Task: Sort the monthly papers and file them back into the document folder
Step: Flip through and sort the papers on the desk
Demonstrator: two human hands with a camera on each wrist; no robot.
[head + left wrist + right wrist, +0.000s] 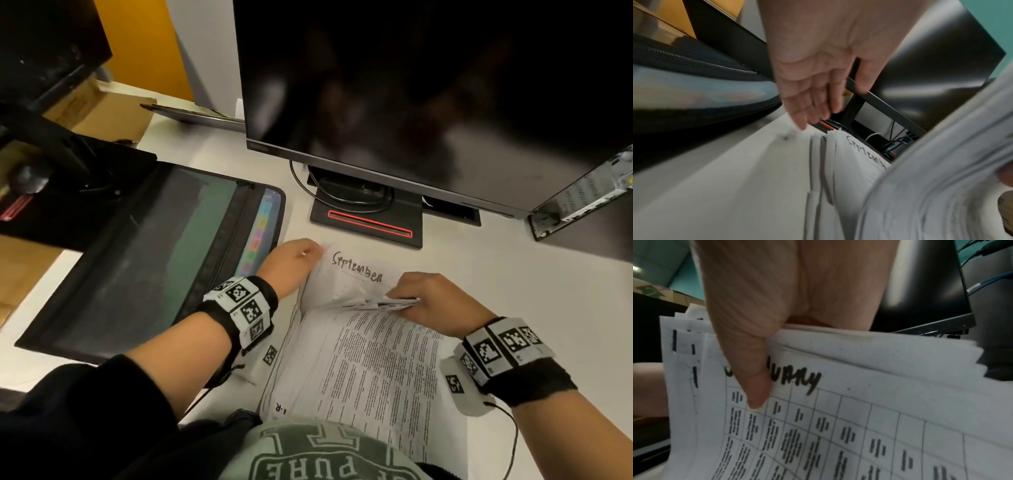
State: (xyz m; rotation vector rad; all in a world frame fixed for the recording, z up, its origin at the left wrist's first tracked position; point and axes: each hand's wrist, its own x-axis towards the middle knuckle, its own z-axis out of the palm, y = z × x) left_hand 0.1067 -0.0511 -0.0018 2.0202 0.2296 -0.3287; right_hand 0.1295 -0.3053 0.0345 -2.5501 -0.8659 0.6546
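A stack of white papers lies on the desk in front of me. My right hand (pixel 421 298) grips the far edge of a thick bundle of sheets (pixel 373 363) and bends it back toward my body. In the right wrist view the thumb (pixel 756 379) presses on a table sheet (pixel 838 426) headed with a month ending in "uary". Underneath lies a sheet marked "September" (pixel 356 274). My left hand (pixel 298 255), fingers straight (pixel 812 104), is at that sheet's far left corner and holds nothing. The black document folder (pixel 154 260) lies open to the left, its coloured tabs (pixel 258 236) showing.
A dark monitor (pixel 411 85) stands just behind the papers on a base with a red line (pixel 370 224), cables looping around it. A computer tower (pixel 589 195) is at the right. A cardboard box (pixel 102 113) and black equipment (pixel 51 171) sit at the far left.
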